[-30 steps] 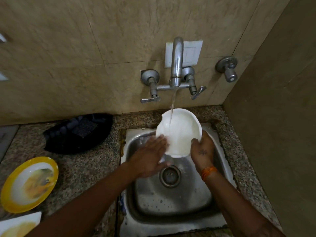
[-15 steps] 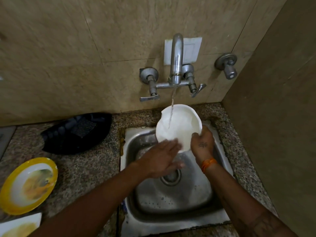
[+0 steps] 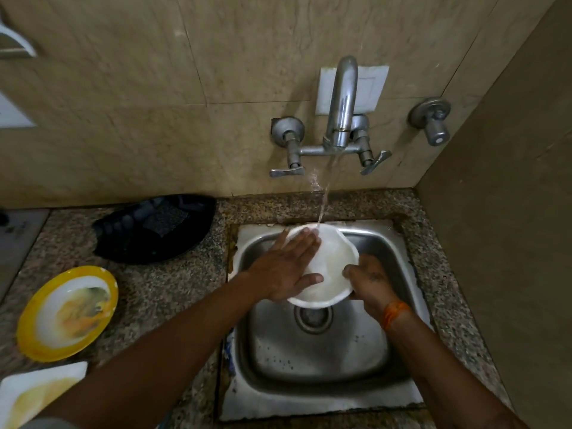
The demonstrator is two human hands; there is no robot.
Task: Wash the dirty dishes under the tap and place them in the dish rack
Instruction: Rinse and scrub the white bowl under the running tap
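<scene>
Nearest you, at the lower left corner, a white square plate (image 3: 37, 394) smeared with yellow residue sits on the granite counter (image 3: 173, 292), and just beyond it lies a round yellow-rimmed plate (image 3: 66, 314), also smeared with yellow and brown. Your two forearms reach forward over the steel sink (image 3: 399, 360), whose drain (image 3: 314, 318) shows just below the dish you are washing. That dish, a white plate (image 3: 331, 274), is held over the sink basin, above the drain, roughly level and a little tipped toward you. Your left hand (image 3: 286, 270) lies flat across the plate's left half, fingers straight and close together, thumb out to the side on the plate's face, fingertips reaching its far rim. Your right hand (image 3: 368, 281) grips the plate's right edge, thumb curled over onto the top face and the other fingers tucked beneath, where you cannot see them; an orange band (image 3: 394, 312) circles that wrist. A thin stream of water (image 3: 326, 193) falls from the tap (image 3: 342, 103) and lands at the plate's far rim, right by your left fingertips. To the left of the sink, against the wall, a black tray (image 3: 123, 243) holds a dark scrub pad (image 3: 165, 219). On the tiled wall beyond, the tap's two lever handles flank the spout, and a separate valve (image 3: 431, 119) sits off to the right.
</scene>
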